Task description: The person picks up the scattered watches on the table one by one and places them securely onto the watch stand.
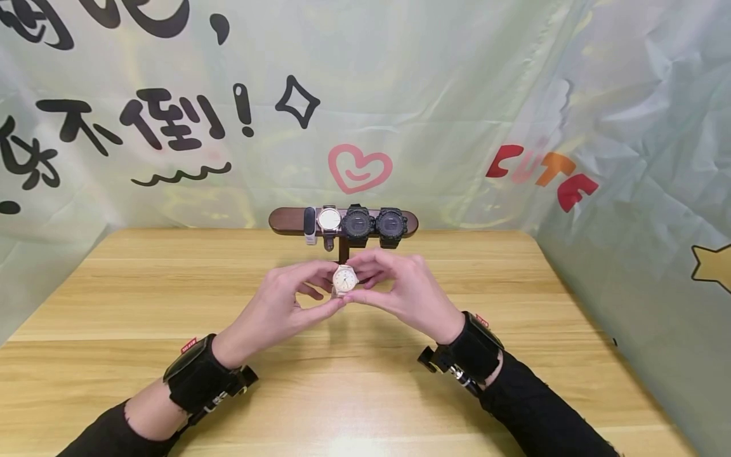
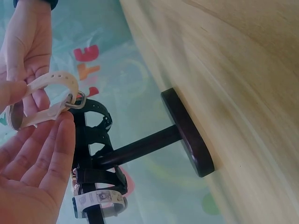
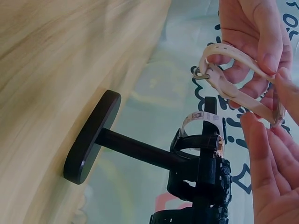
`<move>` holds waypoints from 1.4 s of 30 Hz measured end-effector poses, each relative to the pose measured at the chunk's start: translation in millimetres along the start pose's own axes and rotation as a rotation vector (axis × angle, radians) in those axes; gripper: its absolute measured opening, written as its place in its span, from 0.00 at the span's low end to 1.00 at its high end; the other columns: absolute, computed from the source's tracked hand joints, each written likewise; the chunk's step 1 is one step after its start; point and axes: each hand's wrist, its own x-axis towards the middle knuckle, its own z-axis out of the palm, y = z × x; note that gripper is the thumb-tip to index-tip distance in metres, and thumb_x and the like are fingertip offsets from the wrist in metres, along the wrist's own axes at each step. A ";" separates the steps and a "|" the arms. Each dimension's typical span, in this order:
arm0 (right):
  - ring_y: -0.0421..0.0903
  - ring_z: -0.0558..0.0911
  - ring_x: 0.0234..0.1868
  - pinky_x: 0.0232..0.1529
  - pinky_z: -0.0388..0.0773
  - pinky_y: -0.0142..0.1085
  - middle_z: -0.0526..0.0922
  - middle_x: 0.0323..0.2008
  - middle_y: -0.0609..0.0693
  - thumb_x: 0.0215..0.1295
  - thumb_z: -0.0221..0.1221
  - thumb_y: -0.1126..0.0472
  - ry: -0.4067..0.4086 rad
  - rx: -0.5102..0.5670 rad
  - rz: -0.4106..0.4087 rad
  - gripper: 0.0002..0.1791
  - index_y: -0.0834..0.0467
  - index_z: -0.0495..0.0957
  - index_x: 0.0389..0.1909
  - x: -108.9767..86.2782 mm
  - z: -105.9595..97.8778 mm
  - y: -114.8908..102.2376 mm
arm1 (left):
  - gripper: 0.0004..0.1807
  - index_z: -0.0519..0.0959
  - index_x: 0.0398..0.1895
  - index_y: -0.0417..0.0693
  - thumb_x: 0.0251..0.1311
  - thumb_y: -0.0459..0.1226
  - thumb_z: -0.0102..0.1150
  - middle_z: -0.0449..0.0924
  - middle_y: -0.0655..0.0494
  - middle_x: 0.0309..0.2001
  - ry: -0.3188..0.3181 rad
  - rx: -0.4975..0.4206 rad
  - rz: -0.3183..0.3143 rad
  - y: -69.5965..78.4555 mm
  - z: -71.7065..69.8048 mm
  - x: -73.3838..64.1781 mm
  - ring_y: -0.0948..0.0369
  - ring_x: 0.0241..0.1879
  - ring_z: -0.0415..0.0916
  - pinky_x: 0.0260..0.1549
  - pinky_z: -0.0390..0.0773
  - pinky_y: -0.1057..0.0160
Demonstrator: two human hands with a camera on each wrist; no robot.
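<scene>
A wristwatch (image 1: 345,279) with a white round dial is held up in front of a dark wooden watch stand (image 1: 285,220). Its pale strap (image 3: 240,99) forms a loop, joined at a metal buckle (image 2: 80,100). From the left, my left hand (image 1: 280,303) pinches the watch between thumb and fingers. My right hand (image 1: 407,291) grips it from the other side, its thumb at the lower edge of the case. Both thumbs nearly meet below the dial. The watch faces up toward the head camera.
The stand's bar carries a fitness band (image 1: 310,223) with a white strap, a watch with a light round dial (image 1: 329,219), and two chunky black watches (image 1: 358,223). Its oval base (image 2: 189,133) rests on the wooden table (image 1: 171,273). A printed cloth (image 1: 457,95) hangs behind.
</scene>
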 end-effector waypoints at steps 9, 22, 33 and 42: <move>0.38 0.90 0.36 0.41 0.89 0.31 0.93 0.38 0.49 0.57 0.80 0.61 0.052 0.005 -0.019 0.21 0.60 0.88 0.50 -1.3 2.4 1.1 | 0.22 0.84 0.59 0.44 0.63 0.36 0.78 0.92 0.52 0.49 0.009 -0.005 -0.002 -0.8 0.2 0.3 0.60 0.41 0.91 0.38 0.91 0.64; 0.38 0.93 0.41 0.43 0.90 0.30 0.95 0.42 0.49 0.60 0.78 0.62 -0.001 0.046 -0.039 0.21 0.59 0.89 0.55 -0.2 -2.6 2.1 | 0.23 0.84 0.61 0.46 0.63 0.35 0.77 0.92 0.53 0.51 0.012 -0.010 0.005 -0.6 -1.2 -0.4 0.59 0.41 0.91 0.38 0.92 0.59; 0.37 0.92 0.40 0.42 0.90 0.31 0.95 0.40 0.48 0.60 0.78 0.62 0.002 0.039 -0.063 0.20 0.58 0.89 0.54 -0.8 -3.2 5.2 | 0.23 0.84 0.61 0.45 0.63 0.36 0.77 0.92 0.52 0.51 0.016 -0.013 0.008 0.3 -1.6 -0.6 0.61 0.41 0.91 0.39 0.91 0.65; 0.39 0.93 0.42 0.42 0.89 0.29 0.95 0.42 0.49 0.61 0.76 0.64 0.005 0.034 -0.111 0.19 0.59 0.90 0.54 0.5 -4.9 6.1 | 0.25 0.83 0.63 0.47 0.63 0.36 0.77 0.92 0.53 0.52 0.018 -0.021 0.008 0.5 -3.0 -0.4 0.61 0.41 0.91 0.39 0.91 0.64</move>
